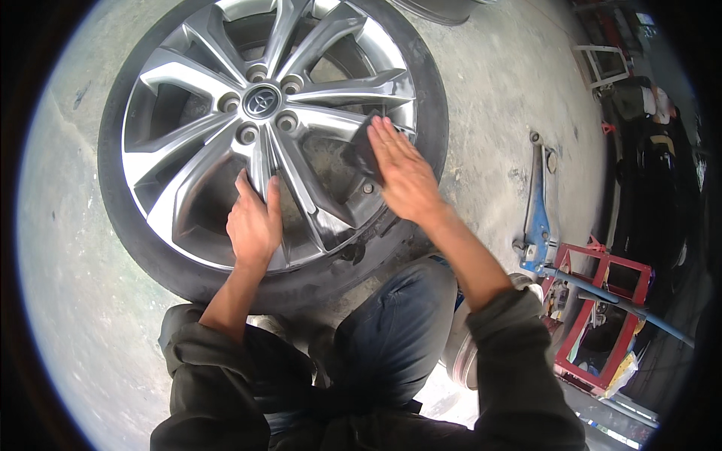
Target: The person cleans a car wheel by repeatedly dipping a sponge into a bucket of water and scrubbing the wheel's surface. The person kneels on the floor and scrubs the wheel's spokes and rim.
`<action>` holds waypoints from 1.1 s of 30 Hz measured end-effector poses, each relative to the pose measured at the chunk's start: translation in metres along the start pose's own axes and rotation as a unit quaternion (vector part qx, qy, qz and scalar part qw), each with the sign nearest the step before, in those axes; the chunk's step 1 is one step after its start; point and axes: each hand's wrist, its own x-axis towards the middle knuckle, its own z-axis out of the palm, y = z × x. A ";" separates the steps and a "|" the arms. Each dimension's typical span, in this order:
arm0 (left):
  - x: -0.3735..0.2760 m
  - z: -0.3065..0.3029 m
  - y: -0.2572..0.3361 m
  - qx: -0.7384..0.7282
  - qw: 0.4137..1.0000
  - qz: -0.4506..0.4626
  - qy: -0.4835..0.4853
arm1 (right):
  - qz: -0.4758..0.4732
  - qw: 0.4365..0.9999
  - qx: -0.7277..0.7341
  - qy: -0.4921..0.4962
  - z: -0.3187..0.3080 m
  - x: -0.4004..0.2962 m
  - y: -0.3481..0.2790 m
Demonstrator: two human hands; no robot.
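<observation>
An alloy wheel rim (333, 122) with a Toyota centre cap (262, 102) lies face up in its black tyre (431, 101) on the concrete floor. My right hand (403, 172) presses a dark, flat pad (364, 147) against a spoke at the right of the rim; its fingers lie extended over the pad. The pad's exact material cannot be told. My left hand (256, 217) rests on a lower spoke, thumb and fingers on either side of it. Dark smears mark the rim's lower right edge and the tyre beside it.
A blue floor jack (537, 228) with a long handle lies on the right. Beside it stands a red metal frame cart (601, 315) holding various items. Another wheel rim (465, 352) is by my right knee, and part of one more (445, 10) shows at the top. A dark vehicle stands far right.
</observation>
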 end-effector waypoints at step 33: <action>-0.002 0.003 -0.004 0.008 1.000 -0.003 0.019 | -0.081 0.996 -0.005 -0.046 -0.014 -0.010 0.032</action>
